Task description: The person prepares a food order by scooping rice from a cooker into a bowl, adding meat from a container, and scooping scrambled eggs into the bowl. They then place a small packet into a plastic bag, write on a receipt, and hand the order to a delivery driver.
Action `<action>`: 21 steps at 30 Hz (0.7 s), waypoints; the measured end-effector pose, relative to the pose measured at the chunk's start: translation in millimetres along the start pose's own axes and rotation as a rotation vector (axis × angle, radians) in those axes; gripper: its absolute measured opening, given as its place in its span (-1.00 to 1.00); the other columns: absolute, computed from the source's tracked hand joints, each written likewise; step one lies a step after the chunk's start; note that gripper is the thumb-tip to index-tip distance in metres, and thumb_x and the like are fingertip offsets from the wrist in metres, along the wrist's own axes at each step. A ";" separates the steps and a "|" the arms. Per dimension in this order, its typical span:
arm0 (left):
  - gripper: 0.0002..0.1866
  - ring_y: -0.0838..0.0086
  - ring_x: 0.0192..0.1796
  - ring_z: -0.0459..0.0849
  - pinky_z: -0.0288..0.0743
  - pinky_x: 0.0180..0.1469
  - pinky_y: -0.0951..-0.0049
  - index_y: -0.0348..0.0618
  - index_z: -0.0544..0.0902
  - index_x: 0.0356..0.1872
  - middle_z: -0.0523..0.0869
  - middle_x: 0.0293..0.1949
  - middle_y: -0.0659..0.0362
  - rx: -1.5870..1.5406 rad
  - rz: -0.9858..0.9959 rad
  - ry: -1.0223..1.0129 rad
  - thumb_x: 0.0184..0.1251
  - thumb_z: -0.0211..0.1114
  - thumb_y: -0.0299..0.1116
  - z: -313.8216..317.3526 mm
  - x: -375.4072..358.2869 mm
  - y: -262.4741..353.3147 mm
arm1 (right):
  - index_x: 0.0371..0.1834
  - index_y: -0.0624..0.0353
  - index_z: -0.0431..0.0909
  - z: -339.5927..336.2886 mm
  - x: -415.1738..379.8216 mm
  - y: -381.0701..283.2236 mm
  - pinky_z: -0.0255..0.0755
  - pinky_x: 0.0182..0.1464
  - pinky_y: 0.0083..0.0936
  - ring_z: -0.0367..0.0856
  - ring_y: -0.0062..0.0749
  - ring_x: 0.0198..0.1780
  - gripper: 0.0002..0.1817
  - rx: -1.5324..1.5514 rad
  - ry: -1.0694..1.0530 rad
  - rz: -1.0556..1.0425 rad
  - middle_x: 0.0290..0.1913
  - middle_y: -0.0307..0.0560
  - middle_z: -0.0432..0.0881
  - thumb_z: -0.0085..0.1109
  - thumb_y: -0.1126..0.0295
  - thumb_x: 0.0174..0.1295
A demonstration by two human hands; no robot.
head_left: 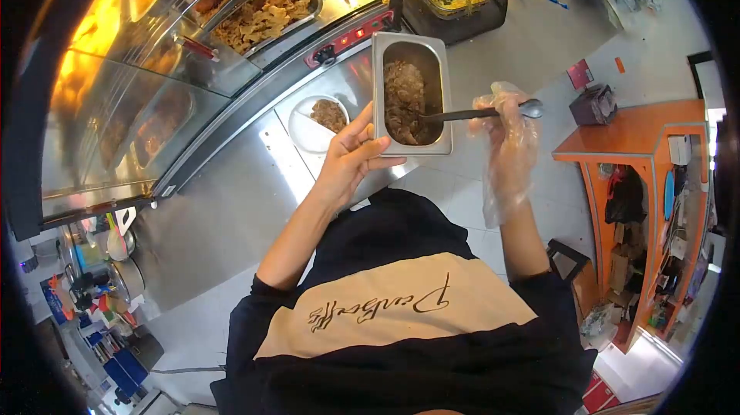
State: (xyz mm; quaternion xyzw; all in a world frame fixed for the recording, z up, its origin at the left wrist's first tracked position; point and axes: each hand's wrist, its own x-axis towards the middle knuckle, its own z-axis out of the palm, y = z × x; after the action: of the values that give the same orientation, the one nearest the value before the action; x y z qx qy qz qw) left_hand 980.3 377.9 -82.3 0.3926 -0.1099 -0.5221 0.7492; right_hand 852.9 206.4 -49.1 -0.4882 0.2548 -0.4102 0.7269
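A steel container (445,84) with brown minced-looking food (405,95) inside is gripped at its lower left corner by my bare left hand (353,154). My right hand (505,126), in a clear plastic glove, holds a dark-handled spoon (462,114). One end of the spoon is in the food; a shiny rounded end shows past my fingers on the right. Left of the container, a white plate (304,131) with similar brown food on part of it lies on the steel counter (223,176).
A lit glass display case (208,76) with trays of food runs along the upper left. A black warmer (493,10) holding yellow food stands at the top. An orange shelf unit (624,137) is at the right. A blue pen (556,2) lies at upper right.
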 end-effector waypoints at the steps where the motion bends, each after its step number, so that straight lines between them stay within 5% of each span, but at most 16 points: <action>1: -0.36 0.40 0.01 0.56 0.57 0.01 0.30 -0.12 0.06 0.35 0.51 0.03 0.10 0.008 -0.005 0.000 0.26 0.08 -0.56 -4.7 3.0 -9.8 | -0.20 0.26 0.38 -13.8 4.5 12.0 0.49 -0.42 -0.54 0.59 -0.38 -0.45 -0.80 0.045 0.053 0.061 -0.37 0.01 0.55 0.03 0.35 0.26; 6: -0.36 0.46 -0.05 0.57 0.57 0.03 0.27 -0.14 0.04 0.35 0.50 -0.12 0.21 -0.007 -0.051 0.056 0.26 0.08 -0.57 -27.3 13.1 -52.2 | -0.17 0.28 0.37 -55.6 7.4 53.9 0.52 -0.37 -0.50 0.61 -0.33 -0.45 -0.71 0.204 0.191 0.151 -0.32 0.05 0.55 0.09 0.27 0.24; 9: -0.36 0.35 0.05 0.55 0.56 0.03 0.32 -0.15 0.02 0.35 0.44 0.11 0.06 0.029 -0.103 0.057 0.28 0.06 -0.56 -41.5 16.6 -75.6 | -0.15 0.28 0.36 -48.9 -1.2 64.9 0.55 -0.32 -0.49 0.62 -0.34 -0.42 -0.71 0.140 0.199 0.089 -0.30 0.05 0.55 0.05 0.26 0.26; 19: -0.36 0.32 0.10 0.50 0.54 0.06 0.33 -0.07 -0.01 0.37 0.38 0.16 0.07 -0.113 -0.087 -0.004 0.30 0.03 -0.54 -58.5 13.7 -103.9 | -0.09 0.31 0.40 -1.8 -60.7 98.3 0.53 -0.17 -0.49 0.61 -0.38 -0.26 -0.77 -0.604 -0.202 -0.153 -0.16 0.03 0.58 -0.04 0.38 0.30; 21: -0.35 0.32 0.10 0.50 0.54 0.06 0.34 -0.06 -0.02 0.37 0.37 0.17 0.07 -0.137 -0.081 0.015 0.30 0.03 -0.54 -63.6 11.7 -105.2 | -0.11 0.28 0.39 4.7 -56.9 91.3 0.53 -0.14 -0.49 0.62 -0.34 -0.27 -0.77 -0.335 -0.071 0.021 -0.18 0.05 0.56 -0.02 0.35 0.30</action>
State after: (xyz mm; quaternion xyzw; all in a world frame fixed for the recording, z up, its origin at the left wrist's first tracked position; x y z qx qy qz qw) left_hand 948.6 382.4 -201.6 0.3486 -0.0524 -0.5554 0.7531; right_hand 857.9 273.9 -132.9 -0.6140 0.2989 -0.3369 0.6483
